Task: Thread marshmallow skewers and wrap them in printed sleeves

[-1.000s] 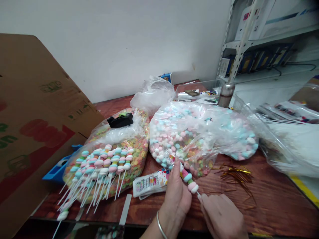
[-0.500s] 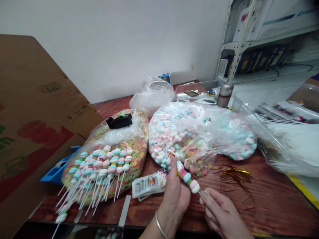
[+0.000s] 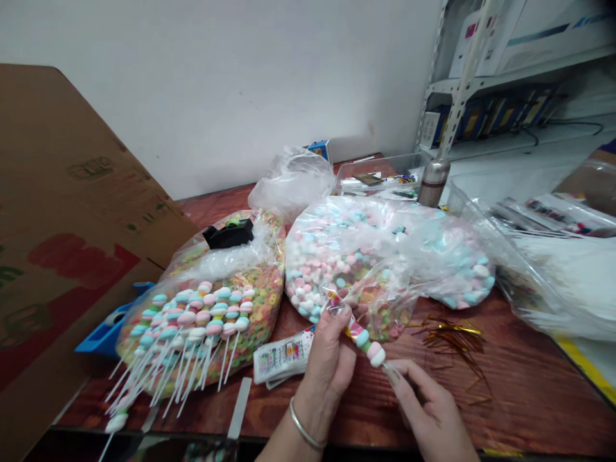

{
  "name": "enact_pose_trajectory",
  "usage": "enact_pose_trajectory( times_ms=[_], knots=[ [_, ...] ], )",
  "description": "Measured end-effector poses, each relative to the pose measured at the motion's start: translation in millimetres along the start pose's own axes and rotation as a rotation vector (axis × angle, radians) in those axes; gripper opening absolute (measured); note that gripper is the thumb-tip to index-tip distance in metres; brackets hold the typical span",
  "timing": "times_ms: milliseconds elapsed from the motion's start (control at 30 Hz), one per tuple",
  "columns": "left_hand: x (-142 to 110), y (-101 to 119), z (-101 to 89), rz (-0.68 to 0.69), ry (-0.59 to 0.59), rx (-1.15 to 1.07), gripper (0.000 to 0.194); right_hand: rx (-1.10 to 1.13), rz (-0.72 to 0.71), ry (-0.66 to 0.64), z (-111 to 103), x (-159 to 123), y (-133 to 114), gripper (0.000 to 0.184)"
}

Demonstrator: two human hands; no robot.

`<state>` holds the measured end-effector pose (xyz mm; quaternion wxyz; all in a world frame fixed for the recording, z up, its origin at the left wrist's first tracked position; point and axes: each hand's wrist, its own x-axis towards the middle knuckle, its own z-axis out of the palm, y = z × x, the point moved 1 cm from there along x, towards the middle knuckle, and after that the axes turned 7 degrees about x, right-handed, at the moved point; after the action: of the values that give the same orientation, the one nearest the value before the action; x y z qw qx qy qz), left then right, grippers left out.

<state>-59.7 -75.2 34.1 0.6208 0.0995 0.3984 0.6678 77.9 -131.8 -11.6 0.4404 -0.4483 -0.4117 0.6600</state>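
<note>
Marshmallow skewer (image 3: 362, 338) above reddish table (image 3: 534, 398), pale wall (image 3: 289, 77) behind

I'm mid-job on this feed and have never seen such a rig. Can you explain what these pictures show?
There is no machine here: these are a person's bare hands. Every picture comes from one camera worn on the head, looking forward and down. The left hand holds a stick of pastel sweets; the right hand pinches near its lower end. On the table lie a clear bag of ring-shaped sweets with more such sticks on top, a bag of pastel sweets, golden strips and flat printed packets.
</note>
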Motion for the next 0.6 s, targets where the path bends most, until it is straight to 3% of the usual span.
enact_pose_trajectory(
  times_ms=[100, 167, 233, 367, 467, 533, 600],
  knots=[
    [2.4, 4.7, 3.4, -0.021, 0.013, -0.045, 0.022, 0.321, 0.362, -0.197, 1.2, 3.2, 2.3, 0.043],
    [2.0, 4.3, 6.6, -0.035, 0.049, -0.074, 0.018, 0.343, 0.393, -0.245, -0.8, 5.1, 2.4, 0.044],
    [1.5, 3.1, 8.9, -0.053, 0.092, -0.100, 0.015, 0.127, 0.201, -0.231, -5.2, 6.7, 0.5, 0.041],
    [2.0, 2.3, 11.3, -0.082, 0.116, -0.142, 0.010, -0.524, -0.399, -0.120, -13.6, 7.2, -5.4, 0.024],
    [1.6, 1.5, 13.5, -0.092, 0.120, -0.148, 0.010, -0.791, -0.773, -0.018, -15.4, 6.7, -5.1, 0.013],
    [-0.6, -1.6, 15.5, -0.101, 0.128, -0.142, 0.013, -0.872, -0.920, 0.057, -14.4, 6.9, -3.3, 0.010],
    [-4.4, -7.2, 17.1, -0.116, 0.132, -0.135, 0.017, -0.855, -0.915, 0.085, -12.3, 8.0, -2.1, 0.010]
  ],
)
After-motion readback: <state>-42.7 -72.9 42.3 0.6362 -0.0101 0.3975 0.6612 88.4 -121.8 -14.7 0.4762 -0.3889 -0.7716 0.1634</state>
